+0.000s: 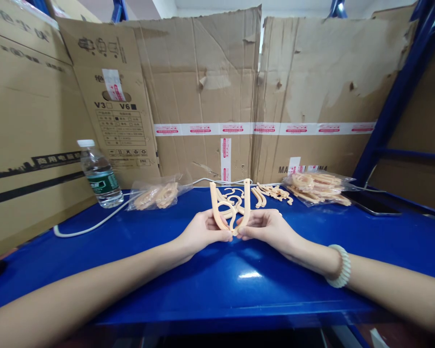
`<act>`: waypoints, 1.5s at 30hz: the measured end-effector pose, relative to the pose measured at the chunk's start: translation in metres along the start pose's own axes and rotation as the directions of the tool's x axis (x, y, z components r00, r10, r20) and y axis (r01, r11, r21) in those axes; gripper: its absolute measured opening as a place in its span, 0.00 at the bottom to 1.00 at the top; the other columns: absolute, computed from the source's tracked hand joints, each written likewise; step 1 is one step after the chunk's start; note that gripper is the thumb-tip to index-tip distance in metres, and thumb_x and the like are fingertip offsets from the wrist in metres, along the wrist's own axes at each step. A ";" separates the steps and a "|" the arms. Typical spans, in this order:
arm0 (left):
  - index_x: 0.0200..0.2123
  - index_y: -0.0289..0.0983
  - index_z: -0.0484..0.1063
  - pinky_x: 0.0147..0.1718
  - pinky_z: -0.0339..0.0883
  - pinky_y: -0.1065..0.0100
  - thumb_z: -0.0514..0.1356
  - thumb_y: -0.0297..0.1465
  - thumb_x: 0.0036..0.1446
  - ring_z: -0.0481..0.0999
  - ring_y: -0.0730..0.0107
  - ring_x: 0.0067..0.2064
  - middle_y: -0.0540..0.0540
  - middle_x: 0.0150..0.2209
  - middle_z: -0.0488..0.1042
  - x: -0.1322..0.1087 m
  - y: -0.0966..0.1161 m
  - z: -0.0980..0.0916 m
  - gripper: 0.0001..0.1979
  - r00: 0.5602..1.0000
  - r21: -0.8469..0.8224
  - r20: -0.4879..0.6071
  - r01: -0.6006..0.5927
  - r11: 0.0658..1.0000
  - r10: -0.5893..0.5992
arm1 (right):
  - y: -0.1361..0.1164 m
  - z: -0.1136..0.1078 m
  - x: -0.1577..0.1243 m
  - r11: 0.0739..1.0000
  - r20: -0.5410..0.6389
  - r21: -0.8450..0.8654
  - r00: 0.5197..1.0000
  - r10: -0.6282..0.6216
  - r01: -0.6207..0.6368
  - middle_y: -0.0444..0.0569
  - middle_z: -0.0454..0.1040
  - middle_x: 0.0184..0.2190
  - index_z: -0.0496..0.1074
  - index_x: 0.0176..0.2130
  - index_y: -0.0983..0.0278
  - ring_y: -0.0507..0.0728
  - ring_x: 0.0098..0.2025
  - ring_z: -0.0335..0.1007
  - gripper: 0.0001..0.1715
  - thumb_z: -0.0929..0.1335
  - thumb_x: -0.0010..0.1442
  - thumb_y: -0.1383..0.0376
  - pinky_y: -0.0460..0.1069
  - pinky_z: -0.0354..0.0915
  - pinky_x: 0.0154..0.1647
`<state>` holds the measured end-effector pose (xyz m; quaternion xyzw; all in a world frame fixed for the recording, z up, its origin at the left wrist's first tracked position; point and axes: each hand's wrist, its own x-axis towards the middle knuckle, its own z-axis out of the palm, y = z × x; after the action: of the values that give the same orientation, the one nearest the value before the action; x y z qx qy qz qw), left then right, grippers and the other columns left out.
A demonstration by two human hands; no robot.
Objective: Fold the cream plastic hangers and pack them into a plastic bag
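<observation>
Over the blue table, both my hands hold a cream plastic folding hanger (247,200) by its lower end. Its two curved arms point upward in a U shape, and a thin curved hook piece shows between them. My left hand (202,232) pinches the bottom of the left arm between thumb and fingers. On the other side, my right hand (271,231) closes on the bottom of the right arm, close to the joint. The fingertips nearly meet there and partly cover the joint. Just behind lie loose cream hanger pieces (277,192), some hidden by the hanger and my right hand.
A clear bag of cream parts (155,194) lies back left, another bag (313,186) back right beside a dark phone (373,203). A water bottle (102,179) stands at left near a white cable (90,232). Cardboard (203,87) walls the back of the blue table (217,285).
</observation>
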<state>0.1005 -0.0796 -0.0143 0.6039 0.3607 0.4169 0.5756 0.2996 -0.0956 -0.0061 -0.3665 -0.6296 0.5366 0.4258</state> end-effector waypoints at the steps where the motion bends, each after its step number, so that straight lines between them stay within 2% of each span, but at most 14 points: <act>1: 0.34 0.32 0.73 0.35 0.73 0.69 0.72 0.21 0.35 0.80 0.68 0.32 0.48 0.29 0.81 0.000 0.000 0.000 0.19 1.000 0.001 0.001 -0.001 1.000 0.001 | 0.000 0.000 0.000 1.000 -0.004 0.002 1.000 0.010 -0.010 0.50 0.80 0.27 0.76 0.30 0.67 0.55 0.31 0.78 0.20 0.79 0.40 0.58 0.50 0.73 0.38; 6: 0.30 0.32 0.71 0.32 0.73 0.69 0.74 0.24 0.36 0.80 0.69 0.30 0.47 0.27 0.80 -0.002 0.002 0.002 0.17 1.000 -0.014 -0.017 0.011 1.000 -0.011 | 0.000 -0.001 0.001 0.999 -0.027 0.029 0.999 0.017 -0.017 0.48 0.80 0.28 0.76 0.31 0.67 0.54 0.32 0.77 0.19 0.79 0.41 0.60 0.48 0.72 0.36; 9: 0.30 0.32 0.70 0.30 0.73 0.72 0.74 0.27 0.39 0.79 0.71 0.28 0.48 0.25 0.79 -0.004 0.008 0.001 0.16 0.999 -0.030 -0.047 0.024 0.999 -0.025 | -0.004 -0.010 0.004 0.998 -0.048 0.058 0.999 -0.015 0.018 0.47 0.79 0.31 0.77 0.33 0.66 0.53 0.33 0.76 0.20 0.80 0.40 0.62 0.47 0.72 0.36; 13: 0.29 0.33 0.70 0.32 0.73 0.74 0.74 0.27 0.38 0.79 0.72 0.30 0.48 0.27 0.79 -0.005 0.020 -0.004 0.17 0.996 -0.094 -0.084 0.013 0.995 -0.021 | -0.021 -0.041 0.011 0.999 0.007 0.007 0.999 -0.052 0.052 0.45 0.78 0.29 0.77 0.33 0.65 0.52 0.31 0.75 0.19 0.80 0.40 0.62 0.47 0.72 0.34; 17: 0.30 0.33 0.71 0.34 0.74 0.74 0.74 0.27 0.40 0.80 0.72 0.31 0.49 0.28 0.78 -0.003 0.029 -0.011 0.17 0.995 -0.124 -0.099 0.004 0.992 -0.017 | -0.043 -0.078 0.015 0.960 0.113 -0.242 0.987 -0.116 0.140 0.46 0.78 0.27 0.78 0.32 0.66 0.52 0.26 0.73 0.18 0.79 0.43 0.60 0.47 0.70 0.28; 19: 0.31 0.34 0.71 0.36 0.74 0.74 0.73 0.28 0.42 0.80 0.73 0.33 0.47 0.30 0.79 0.000 0.031 -0.018 0.15 0.995 -0.083 -0.104 -0.009 0.996 0.000 | -0.051 -0.092 0.015 0.887 0.147 -0.409 0.975 -0.168 0.215 0.48 0.79 0.29 0.78 0.32 0.66 0.54 0.29 0.74 0.17 0.78 0.45 0.57 0.48 0.70 0.31; 22: 0.31 0.35 0.70 0.38 0.74 0.74 0.71 0.31 0.44 0.80 0.72 0.34 0.47 0.31 0.78 0.006 0.036 -0.033 0.13 0.992 0.036 -0.119 -0.043 0.998 0.047 | -0.057 -0.107 0.014 0.714 0.178 -0.644 0.961 -0.211 0.275 0.50 0.80 0.32 0.78 0.34 0.65 0.57 0.34 0.75 0.17 0.76 0.50 0.54 0.49 0.69 0.34; 25: 0.32 0.36 0.71 0.41 0.74 0.73 0.69 0.33 0.46 0.80 0.72 0.36 0.46 0.34 0.79 0.015 0.045 -0.055 0.12 0.993 0.142 -0.082 -0.067 0.988 0.079 | -0.059 -0.116 0.015 0.540 0.223 -0.780 0.947 -0.230 0.315 0.50 0.79 0.32 0.78 0.34 0.65 0.58 0.34 0.75 0.16 0.73 0.54 0.54 0.49 0.67 0.33; 27: 0.32 0.35 0.72 0.40 0.74 0.70 0.69 0.34 0.47 0.80 0.70 0.36 0.46 0.32 0.79 0.019 0.050 -0.069 0.12 0.996 0.250 -0.020 -0.079 0.965 0.087 | -0.059 -0.118 0.016 0.439 0.276 -0.825 0.932 -0.234 0.355 0.50 0.78 0.32 0.78 0.33 0.65 0.57 0.35 0.74 0.13 0.72 0.56 0.56 0.49 0.66 0.35; 29: 0.30 0.35 0.72 0.37 0.73 0.69 0.69 0.33 0.46 0.80 0.68 0.34 0.47 0.29 0.79 0.022 0.054 -0.080 0.11 0.994 0.388 0.068 -0.104 0.916 0.084 | -0.057 -0.118 0.017 0.383 0.321 -0.844 0.926 -0.200 0.376 0.49 0.78 0.32 0.78 0.31 0.65 0.57 0.35 0.73 0.11 0.71 0.57 0.59 0.49 0.65 0.36; 31: 0.29 0.35 0.73 0.32 0.71 0.70 0.70 0.32 0.45 0.79 0.68 0.32 0.48 0.27 0.78 0.023 0.054 -0.086 0.11 0.984 0.520 0.162 -0.151 0.841 0.077 | -0.054 -0.115 0.017 0.371 0.343 -0.853 0.930 -0.131 0.367 0.48 0.77 0.30 0.78 0.31 0.65 0.56 0.32 0.71 0.09 0.71 0.56 0.61 0.49 0.64 0.33; 35: 0.28 0.36 0.75 0.30 0.66 0.72 0.68 0.33 0.47 0.74 0.71 0.30 0.50 0.28 0.77 0.022 0.047 -0.084 0.08 0.945 0.703 0.306 -0.305 0.643 0.113 | -0.048 -0.110 0.019 0.364 0.359 -0.870 0.933 0.007 0.332 0.45 0.74 0.24 0.78 0.30 0.65 0.53 0.26 0.67 0.05 0.73 0.51 0.64 0.47 0.60 0.26; 40: 0.29 0.36 0.75 0.29 0.61 0.72 0.64 0.30 0.51 0.71 0.72 0.29 0.50 0.26 0.74 0.022 0.040 -0.082 0.04 0.901 0.810 0.402 -0.433 0.394 0.163 | -0.040 -0.108 0.021 0.365 0.372 -0.871 0.926 0.056 0.328 0.45 0.75 0.24 0.78 0.29 0.66 0.53 0.26 0.68 0.04 0.73 0.51 0.65 0.46 0.60 0.27; 45: 0.30 0.36 0.72 0.29 0.59 0.71 0.60 0.30 0.54 0.69 0.71 0.29 0.50 0.27 0.72 0.023 0.036 -0.084 0.03 0.875 0.847 0.446 -0.481 0.228 0.190 | -0.039 -0.106 0.021 0.323 0.367 -0.887 0.928 0.063 0.329 0.46 0.76 0.26 0.79 0.30 0.65 0.54 0.28 0.70 0.04 0.72 0.54 0.67 0.47 0.61 0.30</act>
<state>0.0308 -0.0285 0.0226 0.9326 0.3190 0.1619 0.0485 0.3906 -0.0435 0.0418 -0.3928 -0.9127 0.0910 0.0656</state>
